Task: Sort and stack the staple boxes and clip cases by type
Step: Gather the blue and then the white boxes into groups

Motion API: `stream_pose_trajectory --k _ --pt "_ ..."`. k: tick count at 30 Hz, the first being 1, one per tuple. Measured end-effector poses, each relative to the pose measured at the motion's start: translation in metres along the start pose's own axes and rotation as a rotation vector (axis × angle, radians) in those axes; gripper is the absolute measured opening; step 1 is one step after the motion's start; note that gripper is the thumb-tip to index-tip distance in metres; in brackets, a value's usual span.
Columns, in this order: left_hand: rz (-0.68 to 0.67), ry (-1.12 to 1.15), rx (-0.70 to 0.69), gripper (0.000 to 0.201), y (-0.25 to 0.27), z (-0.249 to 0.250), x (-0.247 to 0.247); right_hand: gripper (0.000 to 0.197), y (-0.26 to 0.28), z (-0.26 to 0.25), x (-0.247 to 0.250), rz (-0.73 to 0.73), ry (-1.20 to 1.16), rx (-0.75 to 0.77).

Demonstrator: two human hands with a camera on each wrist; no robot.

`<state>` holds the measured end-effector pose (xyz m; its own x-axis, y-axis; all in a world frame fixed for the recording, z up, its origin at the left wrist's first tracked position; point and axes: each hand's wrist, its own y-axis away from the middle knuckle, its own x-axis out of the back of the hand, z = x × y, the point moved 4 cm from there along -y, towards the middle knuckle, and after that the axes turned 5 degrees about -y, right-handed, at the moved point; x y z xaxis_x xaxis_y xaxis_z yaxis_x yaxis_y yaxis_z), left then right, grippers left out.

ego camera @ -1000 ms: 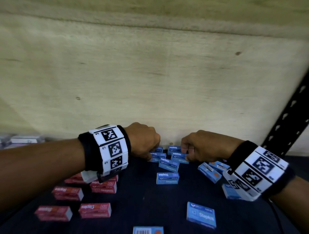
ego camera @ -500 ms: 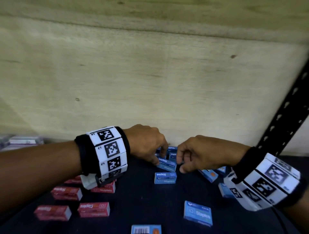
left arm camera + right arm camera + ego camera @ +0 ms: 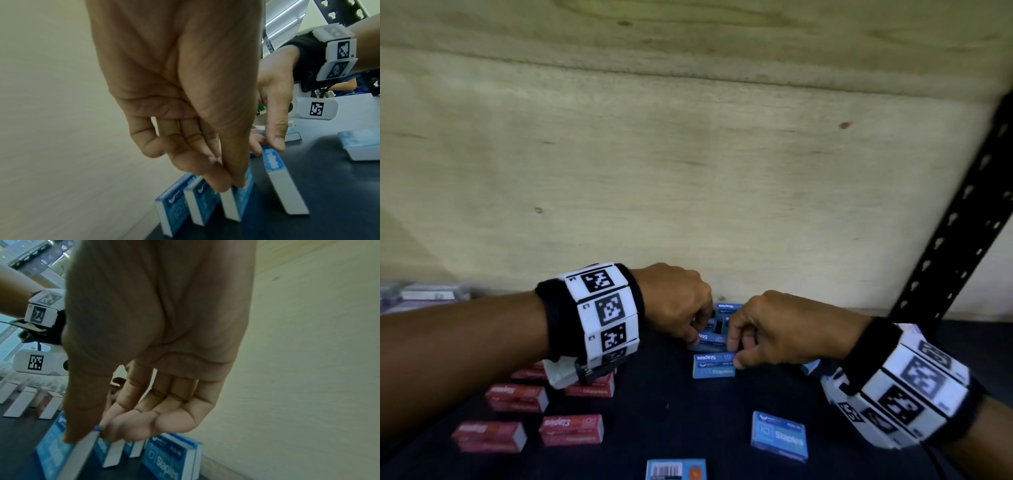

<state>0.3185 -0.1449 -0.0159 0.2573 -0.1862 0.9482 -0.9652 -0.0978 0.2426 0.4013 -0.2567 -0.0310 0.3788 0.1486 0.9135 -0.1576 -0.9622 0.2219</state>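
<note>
Backing a dark shelf [image 3: 661,394] stands a pale plywood wall [image 3: 654,178].

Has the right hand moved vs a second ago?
Yes. The right hand has come toward the near edge: it was at the blue boxes by the back wall, now its thumb rests on the lone blue staple box in front of them.

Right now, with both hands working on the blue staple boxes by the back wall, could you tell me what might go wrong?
1. The blue boxes standing on edge form a close row; a nudge from the left hand could topple them like dominoes.
2. The right hand pinches the front blue box only at one corner, so that grip may slip or twist it.
</note>
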Motion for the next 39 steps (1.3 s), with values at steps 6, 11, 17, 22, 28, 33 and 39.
stream_pose_trajectory --k 6,11,17,22,28,33,39 --pt "-0.091 0.061 0.022 0.022 0.009 -0.007 -0.004 0.012 0.008 0.007 0.001 -0.031 -0.013 -0.032" --pt "-0.152 0.082 0.041 0.02 0.013 -0.008 -0.01 0.01 0.015 0.024 0.006 -0.025 0.025 -0.116" --pt "-0.248 0.086 0.05 0.028 0.013 -0.006 -0.019 0.009 0.013 0.029 0.006 -0.022 0.077 -0.172" --pt "-0.242 0.059 0.041 0.034 0.009 -0.004 -0.022 0.009 0.012 0.031 0.007 -0.017 0.087 -0.191" --pt "-0.212 0.046 0.052 0.032 0.009 -0.004 -0.022 0.01 0.009 0.034 0.005 0.002 0.08 -0.194" --pt "-0.257 0.03 0.083 0.04 0.018 0.0 -0.018 0.015 0.014 0.029 0.008 0.018 0.071 -0.194" --pt "-0.168 0.072 0.116 0.035 0.043 0.01 0.0 0.018 0.037 0.013 0.014 0.065 0.053 -0.155"
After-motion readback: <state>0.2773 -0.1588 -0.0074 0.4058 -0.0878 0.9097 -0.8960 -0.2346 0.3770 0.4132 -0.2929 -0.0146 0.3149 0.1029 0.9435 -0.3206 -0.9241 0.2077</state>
